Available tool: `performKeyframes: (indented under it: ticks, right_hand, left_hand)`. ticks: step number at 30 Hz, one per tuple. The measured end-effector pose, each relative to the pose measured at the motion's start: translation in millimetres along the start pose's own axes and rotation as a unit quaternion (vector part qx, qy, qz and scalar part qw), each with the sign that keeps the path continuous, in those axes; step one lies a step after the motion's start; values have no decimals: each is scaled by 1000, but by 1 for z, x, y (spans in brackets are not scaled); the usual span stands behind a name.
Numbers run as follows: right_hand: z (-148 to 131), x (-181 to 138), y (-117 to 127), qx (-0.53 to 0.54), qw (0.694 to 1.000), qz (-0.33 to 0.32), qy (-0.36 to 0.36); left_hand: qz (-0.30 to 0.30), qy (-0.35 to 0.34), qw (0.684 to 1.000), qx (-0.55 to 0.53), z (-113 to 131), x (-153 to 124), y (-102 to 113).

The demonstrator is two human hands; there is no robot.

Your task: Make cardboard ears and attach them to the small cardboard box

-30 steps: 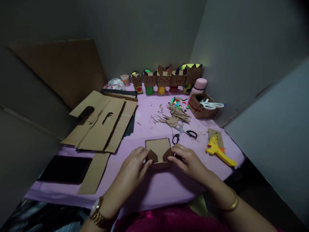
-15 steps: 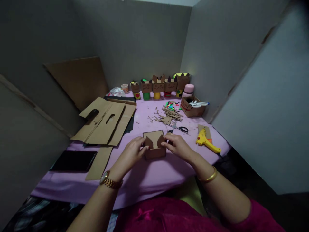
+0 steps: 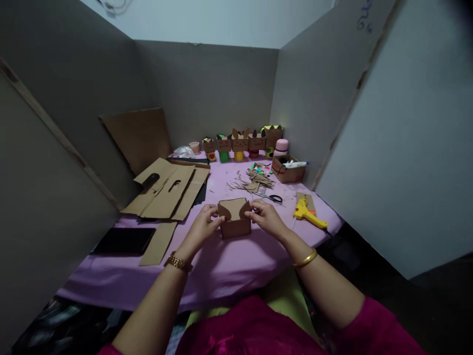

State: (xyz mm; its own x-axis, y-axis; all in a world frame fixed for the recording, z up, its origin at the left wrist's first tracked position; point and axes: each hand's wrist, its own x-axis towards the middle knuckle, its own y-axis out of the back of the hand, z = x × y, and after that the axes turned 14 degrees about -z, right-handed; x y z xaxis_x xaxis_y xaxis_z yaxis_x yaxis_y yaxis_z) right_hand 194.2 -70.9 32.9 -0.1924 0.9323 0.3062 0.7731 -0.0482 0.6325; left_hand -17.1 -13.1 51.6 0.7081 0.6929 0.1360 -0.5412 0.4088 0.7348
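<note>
A small brown cardboard box [image 3: 235, 226] with two rounded ear flaps stands on the pink-covered table [image 3: 221, 268] in front of me. My left hand [image 3: 201, 228] pinches its left ear flap, fingers closed on the cardboard. My right hand [image 3: 266, 219] grips the right ear flap in the same way. A gold watch shows on my left wrist and a gold bangle on my right.
Flat cardboard sheets [image 3: 168, 190] lie at the left, with a black tablet [image 3: 123, 240] nearer me. Black scissors [image 3: 273, 198], cardboard scraps [image 3: 254, 181] and a yellow glue gun [image 3: 306, 213] lie at the right. Several finished cardboard figures [image 3: 242, 144] line the back wall beside a small open box [image 3: 288, 170].
The camera has tilted up and back, so the table looks farther away. The box now stands more upright between my hands, which stay on its ear flaps.
</note>
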Motion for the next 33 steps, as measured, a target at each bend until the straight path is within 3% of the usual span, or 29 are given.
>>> performKeyframes:
  ticks: [14,33]
  right_hand:
    - [9,-3,-12,61,996,66,0]
    - [6,-6,-15,117,991,70,-15]
  left_hand:
    - [28,12,996,-84,-7,-3,-7]
    - [29,55,984,-170,-13,-5,-10]
